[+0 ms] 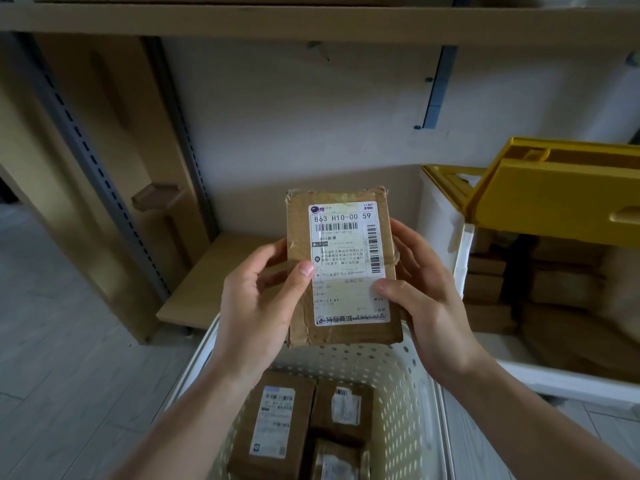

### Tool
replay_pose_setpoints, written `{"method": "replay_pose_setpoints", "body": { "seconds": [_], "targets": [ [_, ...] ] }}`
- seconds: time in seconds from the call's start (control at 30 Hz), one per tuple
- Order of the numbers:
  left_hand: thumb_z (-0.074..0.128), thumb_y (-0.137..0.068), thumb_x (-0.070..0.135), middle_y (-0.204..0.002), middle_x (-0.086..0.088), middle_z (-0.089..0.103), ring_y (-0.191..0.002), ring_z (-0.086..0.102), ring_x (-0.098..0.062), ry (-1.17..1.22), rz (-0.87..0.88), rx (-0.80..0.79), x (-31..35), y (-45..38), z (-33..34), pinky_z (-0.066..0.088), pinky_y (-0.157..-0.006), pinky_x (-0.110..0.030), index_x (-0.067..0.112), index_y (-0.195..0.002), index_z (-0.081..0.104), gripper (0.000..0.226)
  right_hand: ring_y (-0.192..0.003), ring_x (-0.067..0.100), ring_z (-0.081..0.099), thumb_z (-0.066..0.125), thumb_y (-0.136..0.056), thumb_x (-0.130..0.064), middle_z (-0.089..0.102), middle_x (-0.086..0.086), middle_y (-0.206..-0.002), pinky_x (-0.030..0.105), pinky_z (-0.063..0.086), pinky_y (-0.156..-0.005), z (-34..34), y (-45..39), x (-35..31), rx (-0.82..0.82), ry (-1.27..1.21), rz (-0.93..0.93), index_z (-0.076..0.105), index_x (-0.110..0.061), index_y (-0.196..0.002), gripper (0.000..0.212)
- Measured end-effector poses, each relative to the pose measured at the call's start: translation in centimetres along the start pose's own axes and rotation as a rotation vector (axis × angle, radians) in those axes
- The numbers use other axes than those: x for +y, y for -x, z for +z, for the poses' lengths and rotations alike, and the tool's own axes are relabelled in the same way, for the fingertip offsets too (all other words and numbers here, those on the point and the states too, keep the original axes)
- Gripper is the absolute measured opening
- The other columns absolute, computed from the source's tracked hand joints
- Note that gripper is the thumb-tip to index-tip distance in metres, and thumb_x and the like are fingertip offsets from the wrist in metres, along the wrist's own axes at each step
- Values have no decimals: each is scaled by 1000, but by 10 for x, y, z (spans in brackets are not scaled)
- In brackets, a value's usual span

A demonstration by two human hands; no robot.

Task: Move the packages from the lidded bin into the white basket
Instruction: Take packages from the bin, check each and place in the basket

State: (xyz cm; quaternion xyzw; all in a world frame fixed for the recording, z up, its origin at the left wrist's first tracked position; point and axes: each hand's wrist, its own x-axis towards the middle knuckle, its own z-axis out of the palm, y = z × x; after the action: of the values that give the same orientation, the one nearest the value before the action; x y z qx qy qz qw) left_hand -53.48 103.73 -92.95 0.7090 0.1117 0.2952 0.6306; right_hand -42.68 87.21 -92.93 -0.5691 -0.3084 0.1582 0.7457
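Observation:
I hold a flat brown cardboard package [341, 268] with a white shipping label upright in front of me, above the far end of the white perforated basket [398, 386]. My left hand [258, 303] grips its left edge, thumb on the label. My right hand [420, 292] grips its right edge, thumb on the label's lower right. Down in the basket lie three labelled brown packages [273, 424]. To the right stands the white bin [446, 216] with its yellow lid [554, 188] raised; several brown packages [540, 282] are stacked inside.
A wooden shelf board [214, 271] runs behind the basket, with a grey slotted upright [104, 168] and cardboard panels at the left. Another shelf [311, 19] spans overhead. Pale floor tiles [69, 358] lie at the lower left.

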Motion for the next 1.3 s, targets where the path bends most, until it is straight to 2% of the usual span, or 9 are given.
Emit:
{"method": "replay_pose_setpoints", "body": {
  "seconds": [0.23,0.5,0.6,0.77,0.87,0.93,1.0,1.1,1.3],
  "targets": [
    [67,-90,27,-115,4,77,-109,73,-19,18,3,-9,-1,4,0,63,-84,-44,23,-122,68,32,-128,20,61,60,-82,-4,64,-6,-137,39,60,-90,-3,5,1,-4,4,7,49,-30,-142,66],
    [70,-90,34,-119,9,74,-115,70,-14,-52,-5,-33,-3,10,-5,63,-84,-40,26,-130,62,42,-124,15,63,65,-80,-8,66,-9,-133,34,60,-87,0,11,3,-4,88,36,48,-28,-143,68],
    [70,-85,31,-117,9,75,-112,71,-12,-54,-112,-56,-10,18,-6,63,-83,-41,24,-132,61,48,-122,11,64,68,-79,-10,67,-10,-130,31,60,-86,-1,17,11,-1,143,86,48,-27,-141,67],
    [70,-92,18,-108,10,77,-102,74,-11,-63,-286,-42,-24,29,-7,64,-82,-41,27,-119,69,28,-117,11,66,72,-88,-4,70,-8,-124,31,61,-84,-6,26,32,-22,192,237,48,-26,-140,62],
    [72,-92,22,-107,8,76,-99,74,-13,-106,-442,22,-38,35,-2,63,-82,-39,30,-116,66,26,-109,9,70,69,-92,-3,74,-10,-112,31,61,-82,-10,28,48,-75,277,336,50,-28,-138,56],
    [73,-92,24,-111,7,73,-101,71,-15,-150,-581,26,-49,38,1,61,-86,-41,32,-129,55,42,-105,6,71,72,-90,-6,75,-14,-107,29,61,-82,-13,28,59,-121,363,396,55,-32,-135,54],
    [77,-89,23,-115,5,71,-106,69,-21,-185,-701,-3,-65,39,2,58,-93,-51,35,-144,37,69,-102,3,70,74,-89,-8,75,-19,-102,24,60,-81,-17,28,70,-167,453,434,59,-42,-125,52],
    [79,-86,22,-125,-3,67,-103,70,-28,-238,-842,-77,-84,37,3,61,-87,-54,44,-153,17,93,-100,4,70,73,-91,-17,72,-17,-108,25,59,-84,-22,29,90,-194,504,542,54,-53,-129,56],
    [74,-91,18,-110,-15,71,-91,74,-34,-161,-1089,-84,-117,42,18,64,-75,-51,16,-138,38,59,-116,14,62,67,-97,-27,63,-7,-133,39,52,-104,-31,35,127,-285,681,670,42,-42,-150,61]
  ]
}}
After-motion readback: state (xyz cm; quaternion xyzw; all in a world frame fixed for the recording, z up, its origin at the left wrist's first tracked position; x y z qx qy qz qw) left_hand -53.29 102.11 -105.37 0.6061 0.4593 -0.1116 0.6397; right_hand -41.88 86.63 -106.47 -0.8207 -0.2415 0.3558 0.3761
